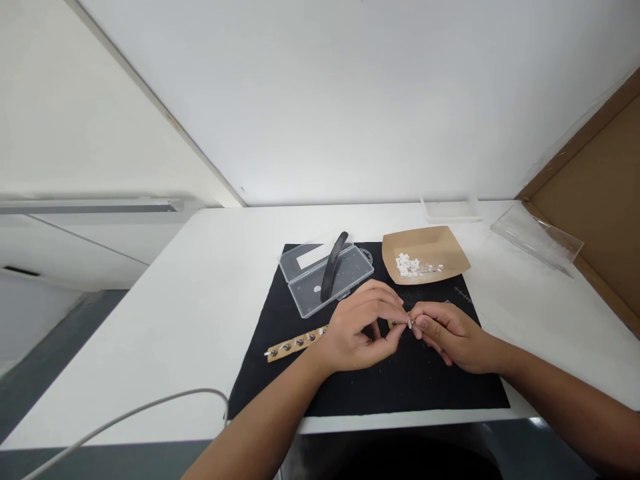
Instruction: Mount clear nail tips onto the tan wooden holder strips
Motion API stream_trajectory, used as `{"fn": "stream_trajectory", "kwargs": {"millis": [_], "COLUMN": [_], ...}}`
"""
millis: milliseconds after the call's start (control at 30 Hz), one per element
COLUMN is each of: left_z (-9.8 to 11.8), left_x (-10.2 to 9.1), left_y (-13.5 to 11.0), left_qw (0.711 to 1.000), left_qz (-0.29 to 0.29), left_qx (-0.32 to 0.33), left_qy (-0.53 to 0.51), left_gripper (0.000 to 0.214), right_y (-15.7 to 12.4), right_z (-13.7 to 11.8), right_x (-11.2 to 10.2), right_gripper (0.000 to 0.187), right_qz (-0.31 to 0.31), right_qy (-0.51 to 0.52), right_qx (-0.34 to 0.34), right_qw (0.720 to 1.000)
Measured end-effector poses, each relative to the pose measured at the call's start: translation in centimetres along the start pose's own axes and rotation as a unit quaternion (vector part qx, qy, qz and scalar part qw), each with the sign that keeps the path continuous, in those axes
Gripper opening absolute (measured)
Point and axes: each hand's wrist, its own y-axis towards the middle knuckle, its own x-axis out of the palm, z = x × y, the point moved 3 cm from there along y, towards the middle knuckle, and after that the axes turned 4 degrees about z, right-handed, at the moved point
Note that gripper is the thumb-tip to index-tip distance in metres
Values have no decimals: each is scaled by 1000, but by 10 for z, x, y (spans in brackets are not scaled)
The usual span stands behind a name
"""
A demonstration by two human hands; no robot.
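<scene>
My left hand (363, 327) and my right hand (453, 337) meet above the black mat, their fingertips pinched together around a tiny white-and-silver piece (411, 324). Its exact kind is too small to make out. Behind my left hand runs a tan strip (295, 344) with a row of dark round studs and small white bits at them. My left hand hides the strip's middle, and a short tan part with a stud shows just left of the right fingertips. Farther back, a tan paper tray (434, 245) holds many loose small white pieces (409, 265).
An opened clear plastic case (306, 293) lies on the black mat (400, 393), with a curved black bar (332, 267) across it. Clear plastic containers (450, 208) stand at the back right, beside a brown board (595, 173). A grey cable (145, 407) crosses the white table's (190, 320) front left.
</scene>
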Motion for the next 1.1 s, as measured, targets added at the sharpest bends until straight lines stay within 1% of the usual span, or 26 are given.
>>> {"fn": "stream_trajectory", "kwargs": {"millis": [133, 300, 467, 633, 700, 833, 967, 1100], "left_z": [1, 1, 2, 3, 3, 4, 4, 3], "left_x": [2, 4, 5, 7, 8, 9, 8, 11], "left_y": [3, 1, -2, -5, -6, -8, -8, -9], "left_qw": [1000, 999, 996, 990, 989, 985, 982, 983], "left_qz": [-10, 0, -21, -2, 8, 8, 6, 18], "left_qx": [5, 13, 31, 71, 76, 80, 83, 84], "left_qy": [13, 36, 76, 118, 130, 153, 168, 160], "left_gripper": [23, 26, 25, 28, 29, 29, 28, 28], "right_y": [0, 1, 2, 2, 2, 3, 5, 7], "right_z": [1, 1, 1, -1, -2, -4, -12, -20], "right_x": [0, 0, 0, 0, 0, -1, -1, -3], "right_gripper": [43, 43, 42, 42, 42, 44, 42, 35], "right_qz": [-3, -1, -1, -8, -11, -22, -25, -12], "right_qy": [-3, -14, -26, -34, -40, -55, -95, -159], "right_qx": [-1, -5, 2, -9, -10, -7, -57, -141], "right_qw": [1000, 1000, 1000, 999, 999, 998, 994, 977]}}
